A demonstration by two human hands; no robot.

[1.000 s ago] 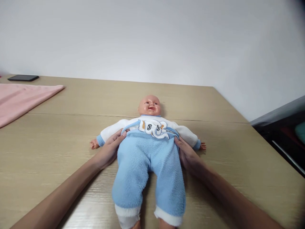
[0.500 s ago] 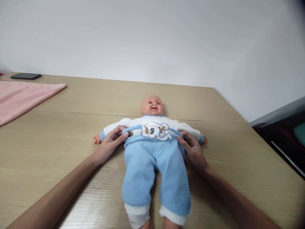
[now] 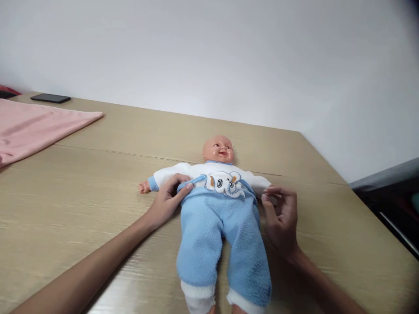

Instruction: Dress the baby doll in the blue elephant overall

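Far-left corner: small red-and-black item (image 3: 8, 92), cut off by view edge, too little showing to name.
Cloth: pale pink fabric sheet (image 3: 42, 126), lying on the light wood-grain table (image 3: 98, 196), one corner pointing right.
Slab: flat black rectangular slab (image 3: 50, 98) (phone-shaped), just behind the cloth, near the table's rear edge.
Left hand: person's left hand (image 3: 170, 200) pinches the waistband at its left side, thumb on top, fingers partly hidden beyond the edge.
Doll: bald plastic baby doll (image 3: 218, 149) in a white long-sleeved top with blue cuffs, face up on the table between both hands, head away from the person, arms out to the sides.
Trousers: fuzzy light-blue trousers (image 3: 224, 213) with white cuffs, on the doll's legs up to the waist, below the elephant motif.
Right hand: person's right hand (image 3: 266, 194) is apart from the waistband, over the right sleeve end, fingers curled, thumb tip close to fingertips; can't tell if they pinch the sleeve.
Right edge: dark object (image 3: 386, 205) beyond the table, unclear.
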